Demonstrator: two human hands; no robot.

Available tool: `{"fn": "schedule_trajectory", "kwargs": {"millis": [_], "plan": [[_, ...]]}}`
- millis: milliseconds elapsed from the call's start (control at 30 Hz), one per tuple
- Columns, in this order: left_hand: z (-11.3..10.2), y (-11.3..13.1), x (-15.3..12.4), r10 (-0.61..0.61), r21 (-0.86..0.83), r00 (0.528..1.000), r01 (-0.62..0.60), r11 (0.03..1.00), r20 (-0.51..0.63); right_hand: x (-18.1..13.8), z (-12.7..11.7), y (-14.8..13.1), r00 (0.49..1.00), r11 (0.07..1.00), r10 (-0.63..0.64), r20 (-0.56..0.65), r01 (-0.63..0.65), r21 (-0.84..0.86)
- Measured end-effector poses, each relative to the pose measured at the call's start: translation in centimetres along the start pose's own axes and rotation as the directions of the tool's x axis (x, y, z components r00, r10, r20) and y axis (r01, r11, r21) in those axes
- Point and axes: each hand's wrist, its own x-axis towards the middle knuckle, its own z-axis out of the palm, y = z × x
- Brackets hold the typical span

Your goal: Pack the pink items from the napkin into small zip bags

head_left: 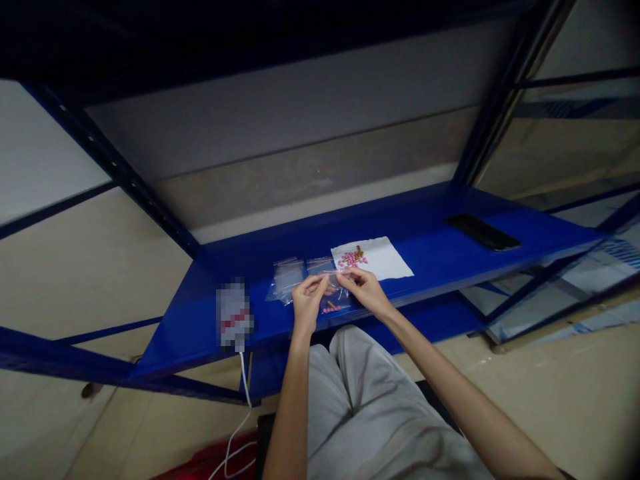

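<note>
My left hand (307,301) and my right hand (364,288) both pinch the top edge of a small clear plastic bag (334,300) just above the blue shelf (430,267). The bag holds a few small pink pieces and an orange-brown one. Just behind my right hand lies a white sheet of paper (383,260) with a heap of small pink and brown pieces (353,257) on it. To the left of my hands lies a pile of empty clear bags (289,277).
A black phone (483,232) lies on the shelf at the right. A blurred white object (234,313) with a white cable hanging down sits at the shelf's front left. Dark blue rack posts stand at both sides. My grey-trousered legs are below.
</note>
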Motion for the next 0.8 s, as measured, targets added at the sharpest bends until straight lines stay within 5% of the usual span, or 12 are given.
{"fn": "schedule_trajectory", "kwargs": {"millis": [800], "plan": [[0.29, -0.19, 0.12, -0.035, -0.018, 0.988, 0.032, 0.999, -0.148, 0.39, -0.44, 0.03, 0.997, 0.985, 0.077, 0.014, -0.078, 0.156]]}}
